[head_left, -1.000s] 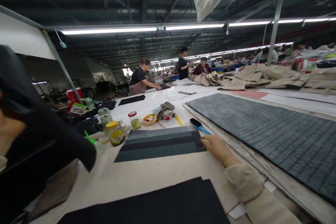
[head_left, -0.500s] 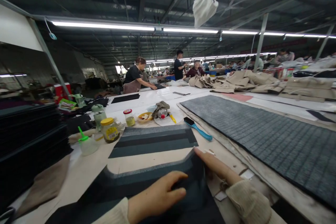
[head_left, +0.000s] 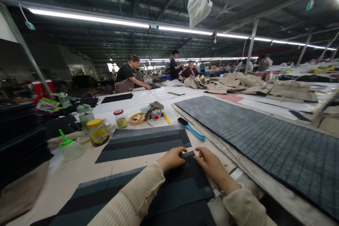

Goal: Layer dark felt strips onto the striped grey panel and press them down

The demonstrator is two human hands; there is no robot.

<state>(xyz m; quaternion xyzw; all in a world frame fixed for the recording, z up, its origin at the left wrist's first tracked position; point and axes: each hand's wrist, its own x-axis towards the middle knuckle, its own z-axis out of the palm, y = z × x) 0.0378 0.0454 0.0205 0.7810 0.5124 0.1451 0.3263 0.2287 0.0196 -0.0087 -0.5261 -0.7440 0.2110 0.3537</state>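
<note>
The left hand and the right hand are close together, apart from each other, at the far edge of a flat, dark teal and black banded sheet. Fingers and thumb of both hands are bent; I cannot tell whether either hand is pinching the edge. This sheet lies under and between the hands and extends toward the wearer, on a pale table surface. Just beyond the hands lies a second sheet with grey, black and teal bands. Beyond the right hand is a black-bristled brush with blue handle; to the right of this hand lies a large grey ribbed mat. Left of the left hand stand a glass jar with yellow lid and a translucent squeeze bottle with green nozzle. Farther beyond the hands, a person in a brown apron leans over a white table.
</note>
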